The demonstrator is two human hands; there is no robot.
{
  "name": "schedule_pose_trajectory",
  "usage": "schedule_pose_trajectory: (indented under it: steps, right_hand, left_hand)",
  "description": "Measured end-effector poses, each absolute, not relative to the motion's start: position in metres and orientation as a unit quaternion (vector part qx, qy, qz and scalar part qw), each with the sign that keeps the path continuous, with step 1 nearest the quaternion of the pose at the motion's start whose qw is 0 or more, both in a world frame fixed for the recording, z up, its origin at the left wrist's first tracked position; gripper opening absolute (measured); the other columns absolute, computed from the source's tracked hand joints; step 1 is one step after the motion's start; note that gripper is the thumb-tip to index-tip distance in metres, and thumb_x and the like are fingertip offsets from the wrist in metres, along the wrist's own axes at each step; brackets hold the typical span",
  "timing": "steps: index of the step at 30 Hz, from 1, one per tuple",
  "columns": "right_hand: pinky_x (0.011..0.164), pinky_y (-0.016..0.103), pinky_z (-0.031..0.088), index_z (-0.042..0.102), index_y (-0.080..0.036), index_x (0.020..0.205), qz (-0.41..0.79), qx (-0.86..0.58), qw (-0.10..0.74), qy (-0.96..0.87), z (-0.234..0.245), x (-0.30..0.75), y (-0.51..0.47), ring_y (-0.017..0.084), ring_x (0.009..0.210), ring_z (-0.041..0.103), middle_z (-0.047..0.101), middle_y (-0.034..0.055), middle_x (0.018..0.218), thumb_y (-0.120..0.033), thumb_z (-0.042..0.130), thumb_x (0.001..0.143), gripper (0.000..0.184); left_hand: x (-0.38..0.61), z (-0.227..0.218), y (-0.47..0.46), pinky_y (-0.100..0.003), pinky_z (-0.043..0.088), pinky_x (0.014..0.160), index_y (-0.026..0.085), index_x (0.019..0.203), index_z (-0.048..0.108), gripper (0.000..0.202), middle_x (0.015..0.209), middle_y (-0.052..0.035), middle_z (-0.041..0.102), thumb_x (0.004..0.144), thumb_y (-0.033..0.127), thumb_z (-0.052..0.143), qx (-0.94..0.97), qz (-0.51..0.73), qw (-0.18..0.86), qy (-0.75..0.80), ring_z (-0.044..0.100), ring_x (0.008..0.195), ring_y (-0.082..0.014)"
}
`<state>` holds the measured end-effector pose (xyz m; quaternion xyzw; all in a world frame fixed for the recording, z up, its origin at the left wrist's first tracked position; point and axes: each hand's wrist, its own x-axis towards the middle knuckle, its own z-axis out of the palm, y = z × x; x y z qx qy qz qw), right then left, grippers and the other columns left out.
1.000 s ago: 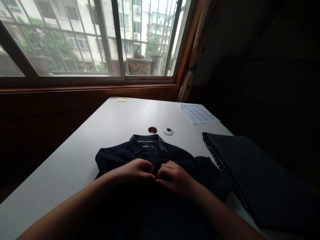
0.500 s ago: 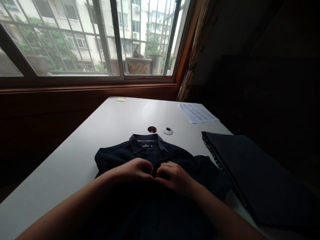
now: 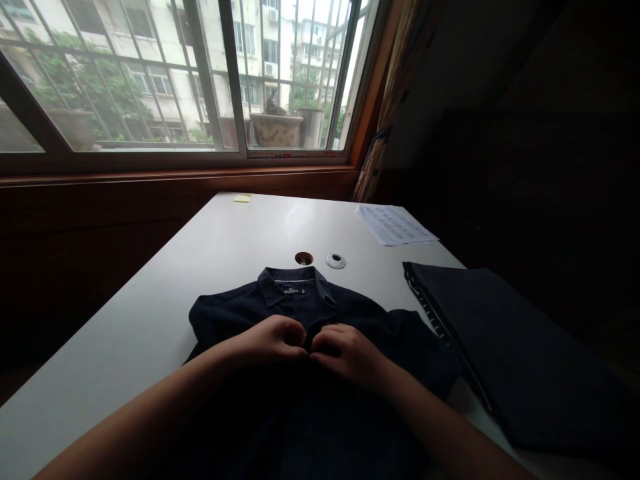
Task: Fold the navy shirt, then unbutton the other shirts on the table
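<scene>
A dark navy collared shirt (image 3: 357, 307) lies front up on the white table (image 3: 165, 280), its collar pointing away from me and a label showing inside the neck. Over the front opening, just below the collar, my left hand (image 3: 277, 339) pinches the fabric with thumb and fingers curled. My right hand (image 3: 345, 350) does the same from the other side, its fingertips almost touching those of the left. Any button between the fingertips is too small and dark to make out. The lower part of the shirt fades into shadow between my forearms.
Right of the shirt lies a flat dark folder-like item (image 3: 520, 347) with a row of pale marks along its edge. Printed papers (image 3: 395, 225) and a yellow sticky note (image 3: 243, 198) lie at the far side. A round cable hole (image 3: 304, 258) sits beside its loose cover (image 3: 335, 261).
Almost nothing differs. Both hands stay at the shirt's front opening, with only a tiny shift of the fingers and of the view.
</scene>
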<state>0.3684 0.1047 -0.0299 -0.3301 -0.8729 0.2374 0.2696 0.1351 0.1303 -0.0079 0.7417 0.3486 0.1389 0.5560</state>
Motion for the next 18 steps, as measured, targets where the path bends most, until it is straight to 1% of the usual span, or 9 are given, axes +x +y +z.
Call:
schedule_pose_trajectory:
  steps: [4,8,12,18]
  right_hand:
    - [0.074,0.028,0.051,0.070,-0.020,0.090,0.260,-0.347,0.277,-0.858,-0.031,0.368,0.105,0.017,0.079,0.067,0.072,0.0020,0.087,-0.020,0.073,0.085,0.006]
    - [0.073,0.028,0.051,0.072,-0.021,0.090,0.268,-0.369,0.263,-0.850,-0.031,0.368,0.105,0.017,0.079,0.068,0.074,0.0015,0.086,-0.021,0.073,0.085,0.005]
    - [0.072,0.027,0.050,0.074,-0.021,0.087,0.288,-0.396,0.251,-0.835,-0.027,0.366,0.104,0.018,0.077,0.069,0.075,0.0012,0.084,-0.022,0.072,0.085,0.003]
    - [0.070,0.027,0.049,0.076,-0.022,0.084,0.328,-0.420,0.249,-0.809,-0.021,0.362,0.100,0.017,0.075,0.069,0.076,0.0006,0.082,-0.024,0.071,0.087,0.006]
  left_hand:
    - [0.138,-0.012,0.129,-0.022,0.034,0.058,0.015,0.077,0.059,0.012,0.071,0.0040,0.051,0.075,0.024,0.067,0.762,0.165,0.509,0.365,0.046,0.067,-0.0114]
    - [0.140,-0.012,0.129,-0.022,0.038,0.062,0.015,0.078,0.062,0.010,0.074,0.0023,0.055,0.075,0.023,0.067,0.773,0.178,0.481,0.373,0.050,0.070,-0.0130]
    - [0.140,-0.013,0.128,-0.023,0.041,0.065,0.015,0.080,0.063,0.010,0.076,0.0009,0.058,0.075,0.023,0.068,0.769,0.188,0.480,0.377,0.053,0.073,-0.0143]
    - [0.138,-0.018,0.130,-0.023,0.040,0.062,0.015,0.081,0.064,0.011,0.076,0.0013,0.059,0.075,0.023,0.068,0.757,0.193,0.496,0.380,0.053,0.071,-0.0135]
